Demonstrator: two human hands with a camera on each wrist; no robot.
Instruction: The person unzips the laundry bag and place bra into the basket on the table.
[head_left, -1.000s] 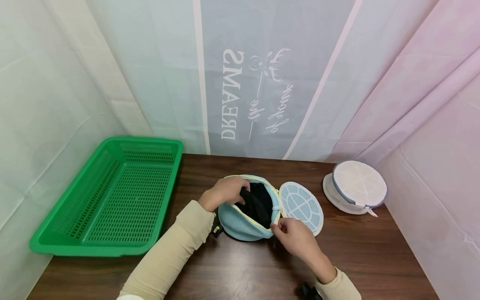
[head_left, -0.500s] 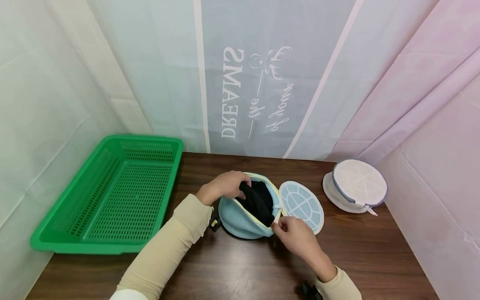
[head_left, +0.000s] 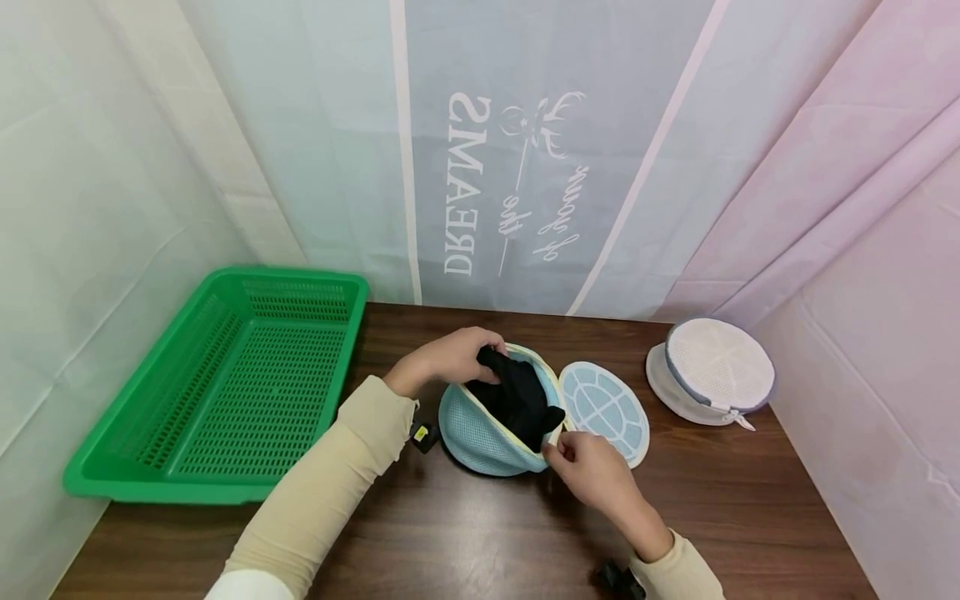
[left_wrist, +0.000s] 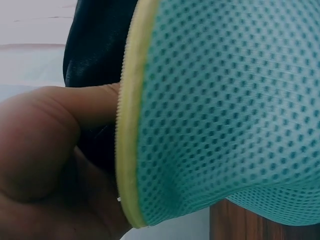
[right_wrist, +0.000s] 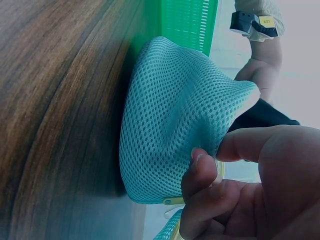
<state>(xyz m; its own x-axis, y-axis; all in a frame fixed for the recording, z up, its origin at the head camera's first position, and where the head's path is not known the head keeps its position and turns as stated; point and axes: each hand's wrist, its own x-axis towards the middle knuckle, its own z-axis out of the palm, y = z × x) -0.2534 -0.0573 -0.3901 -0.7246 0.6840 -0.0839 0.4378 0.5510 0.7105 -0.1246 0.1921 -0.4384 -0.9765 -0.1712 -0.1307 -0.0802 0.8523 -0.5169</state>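
A light-blue mesh laundry bag (head_left: 480, 437) with a yellow zipper edge (left_wrist: 129, 115) stands unzipped at the middle of the table, its round lid (head_left: 603, 408) folded out to the right. Black cloth (head_left: 517, 396) bulges up in the opening, with a bit over the right side of the rim. My left hand (head_left: 455, 357) reaches over the left rim and grips the cloth between thumb and fingers; some fingertips are hidden by it. My right hand (head_left: 592, 471) pinches the bag's rim at the front right, thumb on the inside, fingers against the outer mesh (right_wrist: 165, 125).
A green plastic basket (head_left: 348, 367) with slotted sides stands on the left of the brown wooden table (head_left: 465, 542). At the back right sits a white mesh laundry bag (head_left: 720, 367) with a grey edge. Printed fabric (head_left: 517, 50) hangs behind the table.
My left hand has moved up and slightly back, lifting the black cloth higher in the bag's opening. The right hand stays at the rim.
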